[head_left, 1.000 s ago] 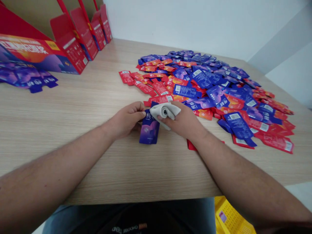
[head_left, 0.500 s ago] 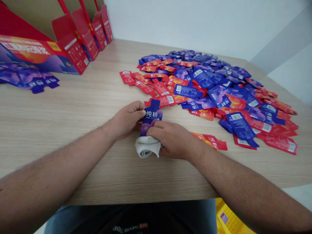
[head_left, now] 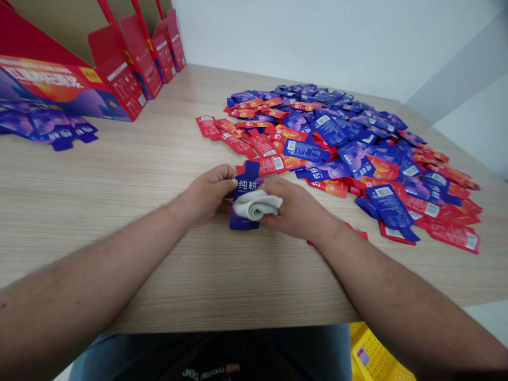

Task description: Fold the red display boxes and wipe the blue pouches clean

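Sliding upward, clamped in my right hand, a folded white cloth is wiping the purple pouch pinched by my left hand, with the pouch's top end seeming to need the next pass.

Bright, even light; wide-angle edge distortion

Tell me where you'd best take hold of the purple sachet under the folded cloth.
Pinch the purple sachet by its narrow top end, which sticks out past the cloth, coming from the far side. The left hand and right hand flank it and the cloth covers its middle.
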{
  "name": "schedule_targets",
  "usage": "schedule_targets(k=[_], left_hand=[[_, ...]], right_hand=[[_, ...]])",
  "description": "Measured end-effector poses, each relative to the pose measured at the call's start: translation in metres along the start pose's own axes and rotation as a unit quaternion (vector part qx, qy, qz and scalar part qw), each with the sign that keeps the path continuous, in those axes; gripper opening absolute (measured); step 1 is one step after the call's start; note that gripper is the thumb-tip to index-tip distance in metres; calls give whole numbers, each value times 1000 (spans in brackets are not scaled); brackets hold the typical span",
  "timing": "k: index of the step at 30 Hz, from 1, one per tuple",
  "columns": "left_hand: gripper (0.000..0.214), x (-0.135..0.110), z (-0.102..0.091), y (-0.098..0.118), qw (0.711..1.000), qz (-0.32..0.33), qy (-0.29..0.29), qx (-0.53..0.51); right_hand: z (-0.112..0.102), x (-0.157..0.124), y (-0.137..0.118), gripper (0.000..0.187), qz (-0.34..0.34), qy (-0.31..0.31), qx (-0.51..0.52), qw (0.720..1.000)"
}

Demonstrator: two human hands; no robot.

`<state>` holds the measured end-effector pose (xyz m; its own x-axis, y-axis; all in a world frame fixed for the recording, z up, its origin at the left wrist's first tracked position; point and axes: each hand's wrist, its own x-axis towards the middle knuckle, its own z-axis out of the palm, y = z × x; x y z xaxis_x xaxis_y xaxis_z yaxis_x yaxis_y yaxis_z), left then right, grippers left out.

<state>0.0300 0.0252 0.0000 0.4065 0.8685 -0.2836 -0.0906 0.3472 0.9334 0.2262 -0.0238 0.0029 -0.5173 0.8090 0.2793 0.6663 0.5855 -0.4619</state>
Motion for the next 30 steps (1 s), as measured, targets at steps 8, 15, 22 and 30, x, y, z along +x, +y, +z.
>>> schedule_targets(k=[8,15,22,30], left_hand=[[12,0,-7,-6,995,26,-66,63],[10,1,-9,-7,986,68,-106,107],[8,1,-10,-7,981,84,-107,138],[9,0,-8,-7,983,75,-105,127]], right_hand=[[-4,5,14,23,82,135,-14,987],[-6,6,16,24,117,125,0,985],[-4,5,15,22,98,109,4,989],[-5,5,11,22,89,101,2,991]])
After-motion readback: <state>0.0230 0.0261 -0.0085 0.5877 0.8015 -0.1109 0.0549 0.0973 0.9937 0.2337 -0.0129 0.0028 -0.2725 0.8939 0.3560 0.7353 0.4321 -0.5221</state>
